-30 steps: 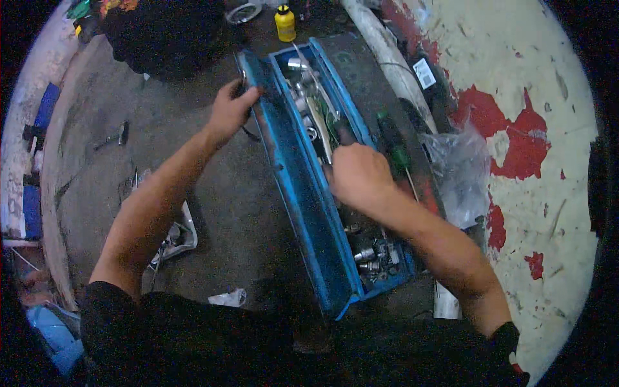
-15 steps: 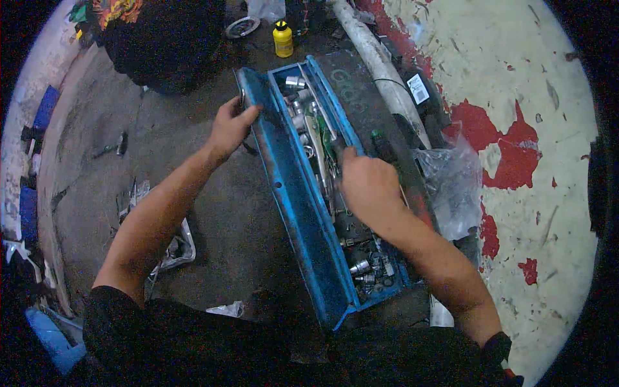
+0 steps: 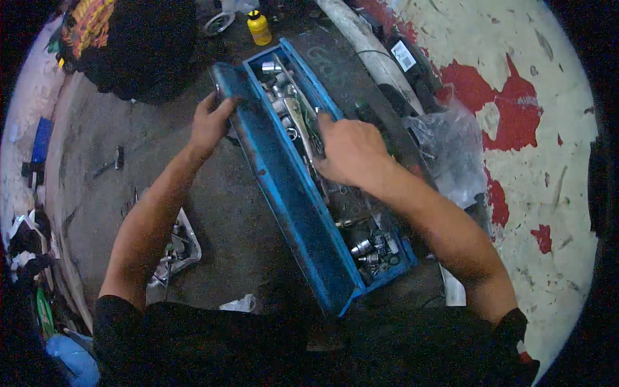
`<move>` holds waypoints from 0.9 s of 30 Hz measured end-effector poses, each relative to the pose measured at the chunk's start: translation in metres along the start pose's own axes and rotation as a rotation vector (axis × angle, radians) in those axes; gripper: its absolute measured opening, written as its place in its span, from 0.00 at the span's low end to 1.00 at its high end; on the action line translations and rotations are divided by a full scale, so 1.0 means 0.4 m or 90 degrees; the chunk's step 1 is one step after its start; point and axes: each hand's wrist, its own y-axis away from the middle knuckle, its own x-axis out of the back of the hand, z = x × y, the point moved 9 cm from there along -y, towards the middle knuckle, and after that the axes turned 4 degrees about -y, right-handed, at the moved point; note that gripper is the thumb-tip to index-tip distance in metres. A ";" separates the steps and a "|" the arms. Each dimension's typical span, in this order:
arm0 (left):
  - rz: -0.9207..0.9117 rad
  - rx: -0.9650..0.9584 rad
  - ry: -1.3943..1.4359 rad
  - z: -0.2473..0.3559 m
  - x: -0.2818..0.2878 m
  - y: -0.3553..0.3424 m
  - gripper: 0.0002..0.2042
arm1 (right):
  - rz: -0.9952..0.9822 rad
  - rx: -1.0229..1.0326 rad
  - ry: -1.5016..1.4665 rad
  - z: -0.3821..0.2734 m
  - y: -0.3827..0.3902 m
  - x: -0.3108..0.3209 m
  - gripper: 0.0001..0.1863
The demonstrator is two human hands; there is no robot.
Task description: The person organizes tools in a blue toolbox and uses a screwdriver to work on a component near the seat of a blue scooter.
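1. Now the blue toolbox (image 3: 385, 277) lies open on the dark surface (image 3: 213, 245), its lid (image 3: 284, 200) swung out along its left side.
2. My left hand (image 3: 208, 124) grips the lid's outer edge near the toolbox's far end.
3. My right hand (image 3: 354, 153) is curled over the tools (image 3: 296, 115) inside; I can't tell whether it grips one.
4. A yellow bottle (image 3: 259, 31) stands just beyond that end.

2 hands (image 3: 209, 124) (image 3: 354, 153) – 1 toolbox (image 3: 300, 219) – 1 yellow bottle (image 3: 259, 29).
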 end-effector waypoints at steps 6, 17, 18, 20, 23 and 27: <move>-0.069 -0.039 0.003 0.011 -0.023 -0.009 0.16 | 0.030 0.001 -0.034 0.037 -0.044 -0.002 0.22; -0.068 -0.034 -0.041 0.010 -0.014 -0.013 0.17 | 0.111 0.056 0.047 -0.004 -0.011 -0.027 0.08; -0.070 -0.035 -0.040 0.006 -0.017 -0.011 0.17 | 0.112 0.064 0.052 -0.007 -0.008 -0.034 0.09; -0.071 -0.023 -0.021 0.038 -0.040 0.005 0.17 | 0.095 0.013 0.035 0.020 -0.006 -0.043 0.08; -0.061 -0.040 -0.028 0.030 -0.041 -0.003 0.17 | 0.017 0.010 0.015 0.029 0.012 -0.017 0.09; -0.094 -0.048 -0.051 0.019 -0.035 -0.014 0.17 | -0.090 0.057 -0.012 0.013 0.008 -0.006 0.11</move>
